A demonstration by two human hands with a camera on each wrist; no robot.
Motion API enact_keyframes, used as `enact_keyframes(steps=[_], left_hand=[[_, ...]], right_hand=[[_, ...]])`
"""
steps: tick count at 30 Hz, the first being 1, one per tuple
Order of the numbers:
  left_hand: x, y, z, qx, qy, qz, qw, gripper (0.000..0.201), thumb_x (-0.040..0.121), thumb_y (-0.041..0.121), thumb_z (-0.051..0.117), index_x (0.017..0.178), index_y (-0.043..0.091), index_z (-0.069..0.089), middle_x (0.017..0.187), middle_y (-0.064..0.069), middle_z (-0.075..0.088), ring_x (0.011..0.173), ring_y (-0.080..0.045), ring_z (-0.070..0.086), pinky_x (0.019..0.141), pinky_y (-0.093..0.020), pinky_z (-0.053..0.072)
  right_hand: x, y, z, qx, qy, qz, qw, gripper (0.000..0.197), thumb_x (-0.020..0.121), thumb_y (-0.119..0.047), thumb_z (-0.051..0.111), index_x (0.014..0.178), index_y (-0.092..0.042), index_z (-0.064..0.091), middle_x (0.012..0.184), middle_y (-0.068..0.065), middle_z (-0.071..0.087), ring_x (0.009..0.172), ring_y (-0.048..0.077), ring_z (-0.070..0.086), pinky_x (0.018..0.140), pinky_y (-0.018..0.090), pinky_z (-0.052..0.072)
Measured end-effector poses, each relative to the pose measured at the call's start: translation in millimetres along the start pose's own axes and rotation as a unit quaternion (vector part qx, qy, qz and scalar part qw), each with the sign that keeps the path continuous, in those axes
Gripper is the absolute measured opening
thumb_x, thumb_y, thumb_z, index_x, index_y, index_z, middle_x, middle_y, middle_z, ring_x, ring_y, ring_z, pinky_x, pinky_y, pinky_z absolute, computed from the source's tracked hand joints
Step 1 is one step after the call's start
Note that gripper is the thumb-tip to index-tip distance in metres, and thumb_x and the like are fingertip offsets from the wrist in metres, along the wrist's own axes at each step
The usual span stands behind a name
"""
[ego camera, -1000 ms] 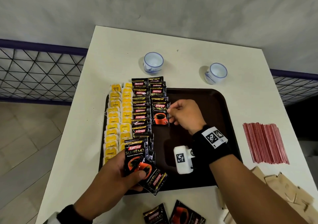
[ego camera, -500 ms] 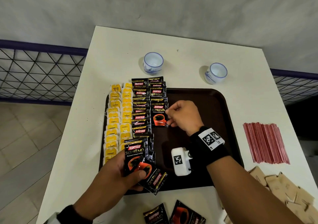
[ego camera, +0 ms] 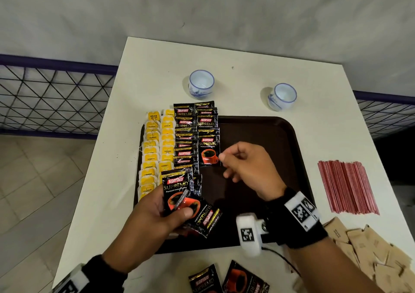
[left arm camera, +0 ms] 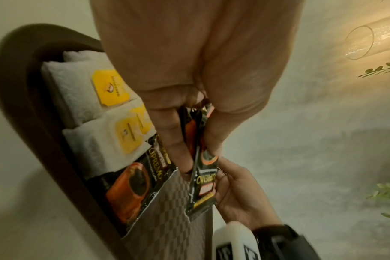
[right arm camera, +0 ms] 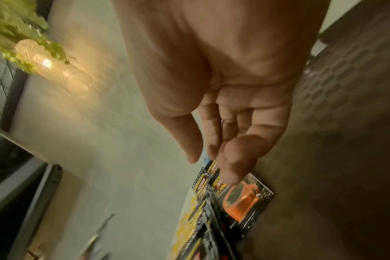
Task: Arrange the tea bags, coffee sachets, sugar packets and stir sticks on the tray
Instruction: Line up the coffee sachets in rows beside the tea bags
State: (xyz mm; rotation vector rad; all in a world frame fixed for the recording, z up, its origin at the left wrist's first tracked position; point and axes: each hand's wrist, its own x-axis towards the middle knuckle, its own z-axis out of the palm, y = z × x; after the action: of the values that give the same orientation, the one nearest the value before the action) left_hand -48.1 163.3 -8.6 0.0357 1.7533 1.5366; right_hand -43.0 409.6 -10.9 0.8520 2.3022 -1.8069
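Note:
A dark brown tray (ego camera: pixel 265 135) lies on the white table. Two columns of yellow-tagged tea bags (ego camera: pixel 157 148) fill its left edge, with two columns of black coffee sachets (ego camera: pixel 190 133) beside them. The last laid sachet (ego camera: pixel 208 150) (right arm camera: pixel 245 198) lies flat at the end of the second column. My right hand (ego camera: pixel 224 160) (right arm camera: pixel 211 158) hovers just right of it, fingers loose and empty. My left hand (ego camera: pixel 170 207) (left arm camera: pixel 194 144) grips a small stack of sachets (ego camera: pixel 179 193) (left arm camera: pixel 203 177) over the tray's near-left corner.
Two white cups (ego camera: pixel 201 84) (ego camera: pixel 281 96) stand behind the tray. Red stir sticks (ego camera: pixel 347 187) lie in a bundle to the right, brown sugar packets (ego camera: pixel 370 254) at the near right. Two more sachets (ego camera: pixel 226 279) lie on the table near me.
My right hand let go of the sachet it was setting down in the second column and drew back a little to the right. The left hand stayed put with its stack.

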Motion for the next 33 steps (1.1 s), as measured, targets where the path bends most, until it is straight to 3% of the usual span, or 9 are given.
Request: enact_keyframes(steps=[3,5,7,12,18,21,24,28,33], left_hand=[[4.0,6.4,4.5,-0.001,0.033,0.031,0.999,0.034,0.089,0.0,0.069,0.117,0.018,0.064,0.105,0.003,0.078,0.095,-0.015,0.075,0.069,-0.024,0.06],[7.4,9.3,9.5,-0.012,0.051,0.037,0.998,0.032,0.089,0.001,0.07,0.115,0.019,0.064,0.102,0.003,0.078,0.09,-0.018,0.076,0.063,-0.029,0.062],[10.5,10.1,15.9,-0.018,0.067,0.039,0.997,0.031,0.088,0.002,0.072,0.114,0.019,0.064,0.101,0.001,0.078,0.088,-0.022,0.076,0.064,-0.038,0.064],[12.2,9.6,30.4,-0.032,0.063,0.042,0.997,0.033,0.089,0.003,0.071,0.116,0.02,0.065,0.103,0.0,0.078,0.089,-0.019,0.076,0.065,-0.038,0.064],[12.2,7.5,20.4,-0.094,0.07,-0.004,0.993,0.022,0.097,0.008,0.058,0.114,0.02,0.067,0.105,-0.004,0.077,0.091,-0.025,0.076,0.078,-0.055,0.062],[9.7,6.1,10.2,-0.099,0.078,-0.019,0.992,0.02,0.098,0.009,0.058,0.114,0.015,0.067,0.103,-0.011,0.077,0.087,-0.032,0.077,0.069,-0.045,0.065],[4.6,4.8,3.0,-0.094,0.079,-0.029,0.992,0.018,0.098,0.011,0.057,0.112,0.019,0.066,0.098,-0.007,0.079,0.081,-0.028,0.077,0.057,-0.03,0.061],[0.4,2.9,-1.9,-0.088,0.068,-0.038,0.993,0.021,0.098,0.013,0.057,0.115,0.022,0.065,0.101,-0.001,0.079,0.088,-0.021,0.078,0.062,-0.03,0.062],[-0.3,0.8,-2.9,-0.085,0.063,-0.039,0.994,0.023,0.098,0.011,0.057,0.116,0.023,0.065,0.103,0.0,0.079,0.091,-0.021,0.077,0.062,-0.03,0.062]], right_hand=[[-37.7,3.7,-5.0,0.083,-0.081,0.024,0.993,0.018,0.082,-0.016,0.079,0.094,-0.007,0.069,0.079,0.003,0.07,0.065,0.023,0.068,0.047,0.026,0.048],[-57.3,9.5,-4.8,0.125,-0.134,0.053,0.982,0.031,0.075,-0.018,0.081,0.099,-0.006,0.068,0.086,0.004,0.07,0.069,0.025,0.07,0.048,0.025,0.049],[-69.4,16.2,0.9,0.151,-0.162,0.066,0.973,0.03,0.075,-0.012,0.08,0.1,-0.005,0.066,0.089,0.004,0.071,0.07,0.025,0.07,0.048,0.024,0.05],[-74.6,27.7,12.1,0.174,-0.114,0.069,0.976,0.015,0.086,0.004,0.071,0.092,-0.007,0.064,0.075,0.006,0.069,0.063,0.022,0.069,0.046,0.024,0.046],[-61.6,27.7,-5.0,0.186,-0.028,0.015,0.982,0.024,0.086,0.01,0.066,0.076,-0.011,0.067,0.062,0.008,0.06,0.052,0.013,0.053,0.047,0.021,0.039],[-45.7,21.2,-25.1,0.127,0.024,-0.013,0.992,0.028,0.093,0.005,0.06,0.087,-0.016,0.076,0.063,0.008,0.061,0.054,0.016,0.048,0.051,0.02,0.039],[-31.3,4.8,-47.5,0.016,0.045,-0.049,0.998,0.025,0.093,0.004,0.061,0.099,-0.015,0.076,0.063,0.007,0.063,0.052,0.011,0.051,0.052,0.017,0.042],[-13.7,-6.5,-59.2,0.007,0.05,-0.048,0.998,0.008,0.085,0.004,0.072,0.085,-0.003,0.071,0.059,0.01,0.064,0.049,0.014,0.056,0.045,0.02,0.044],[9.5,-0.9,-42.4,-0.02,0.004,-0.004,1.0,0.013,0.087,0.009,0.066,0.083,-0.002,0.071,0.057,0.012,0.066,0.049,0.018,0.06,0.043,0.022,0.047]])
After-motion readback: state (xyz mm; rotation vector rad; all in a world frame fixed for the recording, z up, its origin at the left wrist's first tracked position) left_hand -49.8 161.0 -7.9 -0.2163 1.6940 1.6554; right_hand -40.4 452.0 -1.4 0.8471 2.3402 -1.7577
